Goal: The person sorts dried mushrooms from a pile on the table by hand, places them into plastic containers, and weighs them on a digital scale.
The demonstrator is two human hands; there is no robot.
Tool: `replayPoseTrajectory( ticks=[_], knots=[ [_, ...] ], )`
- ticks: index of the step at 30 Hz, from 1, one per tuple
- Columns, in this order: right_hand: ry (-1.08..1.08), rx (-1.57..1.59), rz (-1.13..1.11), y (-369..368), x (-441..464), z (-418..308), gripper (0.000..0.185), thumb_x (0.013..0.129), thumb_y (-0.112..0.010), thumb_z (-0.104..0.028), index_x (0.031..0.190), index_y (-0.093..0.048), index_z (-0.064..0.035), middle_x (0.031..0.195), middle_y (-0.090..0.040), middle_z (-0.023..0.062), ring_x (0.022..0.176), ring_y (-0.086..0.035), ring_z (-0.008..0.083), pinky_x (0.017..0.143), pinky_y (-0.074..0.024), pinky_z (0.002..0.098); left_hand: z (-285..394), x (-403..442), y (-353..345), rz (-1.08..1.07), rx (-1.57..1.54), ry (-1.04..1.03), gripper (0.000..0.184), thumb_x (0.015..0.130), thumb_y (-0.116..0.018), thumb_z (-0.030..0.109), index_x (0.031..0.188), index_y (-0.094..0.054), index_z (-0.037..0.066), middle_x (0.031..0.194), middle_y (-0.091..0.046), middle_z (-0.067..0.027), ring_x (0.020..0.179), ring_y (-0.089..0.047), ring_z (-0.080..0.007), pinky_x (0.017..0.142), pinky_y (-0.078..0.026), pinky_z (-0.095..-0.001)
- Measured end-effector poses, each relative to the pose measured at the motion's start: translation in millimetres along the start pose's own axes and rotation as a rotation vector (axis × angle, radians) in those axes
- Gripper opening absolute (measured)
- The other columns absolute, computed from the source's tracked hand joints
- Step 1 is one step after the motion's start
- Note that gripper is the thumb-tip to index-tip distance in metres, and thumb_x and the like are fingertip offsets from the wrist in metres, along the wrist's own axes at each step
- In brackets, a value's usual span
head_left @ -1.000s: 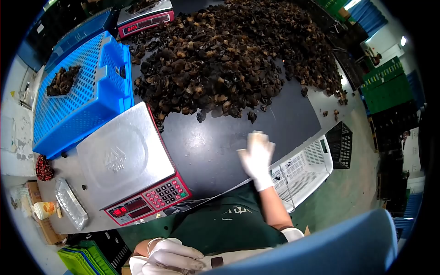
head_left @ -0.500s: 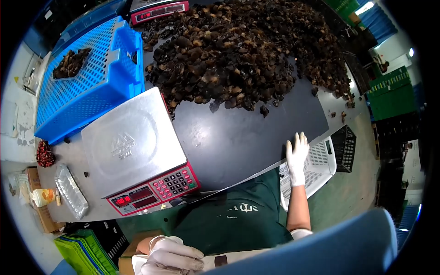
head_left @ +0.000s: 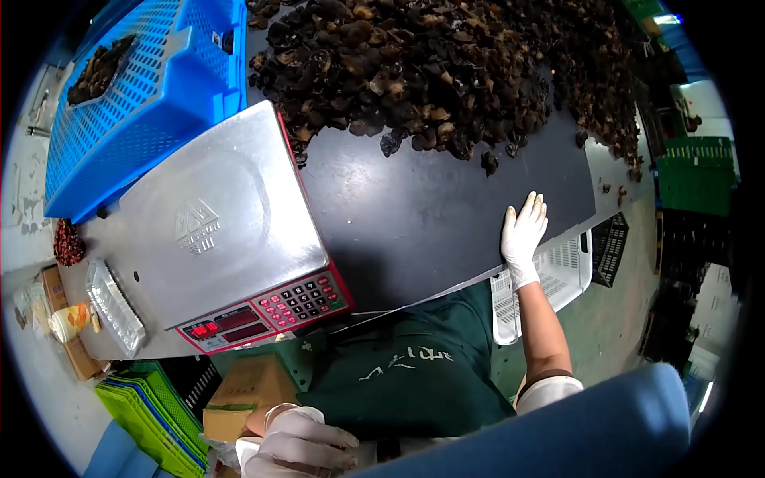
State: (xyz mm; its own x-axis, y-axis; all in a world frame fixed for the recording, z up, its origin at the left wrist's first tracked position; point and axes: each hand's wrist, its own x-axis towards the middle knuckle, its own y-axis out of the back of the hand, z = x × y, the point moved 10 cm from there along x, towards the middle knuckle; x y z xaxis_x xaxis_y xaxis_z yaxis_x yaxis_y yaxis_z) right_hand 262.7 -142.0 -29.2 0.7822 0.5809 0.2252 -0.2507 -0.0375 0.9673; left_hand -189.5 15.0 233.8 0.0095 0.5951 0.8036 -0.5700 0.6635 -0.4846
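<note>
My right hand (head_left: 525,233), in a white glove, lies flat on the dark tabletop (head_left: 430,219) near its front edge. Its fingers are stretched out, and nothing is in its grasp. Low in the view, my left hand (head_left: 301,443), also gloved, is held before the dark green apron (head_left: 414,370). Its fingers are bent and close together over something pale that I cannot make out. A big heap of dark brown, dried mushroom-like pieces (head_left: 406,76) covers the far part of the table. Left of centre stands a digital scale (head_left: 239,191) with a bare metal plate and red-lit display.
An upturned blue crate (head_left: 151,119) with a few dark pieces on top stands left. A clear plastic tray (head_left: 115,307) and red-black bundle (head_left: 68,243) lie nearby. Below are green crates (head_left: 151,422), a cardboard box (head_left: 247,390) and, at right, a white basket (head_left: 566,275).
My right hand has slid slightly forward and right along the tabletop, turning flatter. The view has shifted, so the scale and blue crate appear higher and further left. My left hand stays low.
</note>
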Motion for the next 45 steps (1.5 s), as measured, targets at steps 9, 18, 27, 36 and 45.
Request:
replayPoseTrajectory(
  ticks=[9, 18, 27, 36, 45],
  knots=[
    [0.049, -0.020, 0.000, 5, 0, -7, 0.066, 0.097, -0.049, -0.031, 0.149, -0.031, 0.0037, 0.151, -0.036, 0.0252, 0.140, -0.033, 0.0410, 0.115, -0.0242, 0.0538, -39, -2, -8, 0.075, 0.014, 0.321, 0.057, 0.105, -0.035, 0.044, 0.118, -0.056, -0.007, 0.098, -0.062, -0.0263, 0.070, -0.062, -0.0363, 0.055, -0.053, -0.0468],
    [0.043, -0.048, -0.042, 7, -1, -11, 0.068, 0.098, -0.049, -0.036, 0.150, -0.030, 0.0025, 0.151, -0.035, 0.0268, 0.138, -0.034, 0.0437, 0.112, -0.0261, 0.0593, -42, -11, -39, -0.096, 0.008, 0.380, 0.052, 0.103, -0.040, 0.040, 0.121, -0.054, -0.007, 0.099, -0.062, -0.0279, 0.073, -0.063, -0.0378, 0.058, -0.054, -0.0469],
    [0.080, 0.012, -0.075, 11, -6, -10, 0.074, 0.098, -0.047, -0.046, 0.152, -0.029, 0.0006, 0.153, -0.030, 0.0287, 0.141, -0.029, 0.0473, 0.111, -0.0212, 0.0665, -28, -25, -85, -0.253, -0.037, 0.405, 0.048, 0.100, -0.046, 0.035, 0.123, -0.053, -0.007, 0.101, -0.062, -0.0298, 0.076, -0.064, -0.0394, 0.062, -0.055, -0.0470],
    [0.399, 0.160, -0.288, 31, -70, -37, 0.077, 0.092, -0.055, -0.038, 0.151, -0.027, 0.0032, 0.157, -0.022, 0.0296, 0.146, -0.018, 0.0485, 0.115, -0.0124, 0.0656, 10, -47, -97, -0.272, 0.013, 0.353, 0.046, 0.098, -0.052, 0.030, 0.126, -0.051, -0.007, 0.103, -0.062, -0.0316, 0.080, -0.066, -0.0410, 0.067, -0.057, -0.0470],
    [1.301, 0.666, -0.367, 106, -176, -219, 0.076, 0.085, -0.066, -0.041, 0.138, -0.042, 0.0073, 0.145, -0.042, 0.0264, 0.139, -0.035, 0.0422, 0.116, -0.0245, 0.0540, 47, -71, -98, -0.266, 0.101, 0.337, 0.047, 0.096, -0.058, 0.025, 0.129, -0.050, -0.007, 0.105, -0.061, -0.0335, 0.083, -0.067, -0.0426, 0.071, -0.058, -0.0471]
  ],
)
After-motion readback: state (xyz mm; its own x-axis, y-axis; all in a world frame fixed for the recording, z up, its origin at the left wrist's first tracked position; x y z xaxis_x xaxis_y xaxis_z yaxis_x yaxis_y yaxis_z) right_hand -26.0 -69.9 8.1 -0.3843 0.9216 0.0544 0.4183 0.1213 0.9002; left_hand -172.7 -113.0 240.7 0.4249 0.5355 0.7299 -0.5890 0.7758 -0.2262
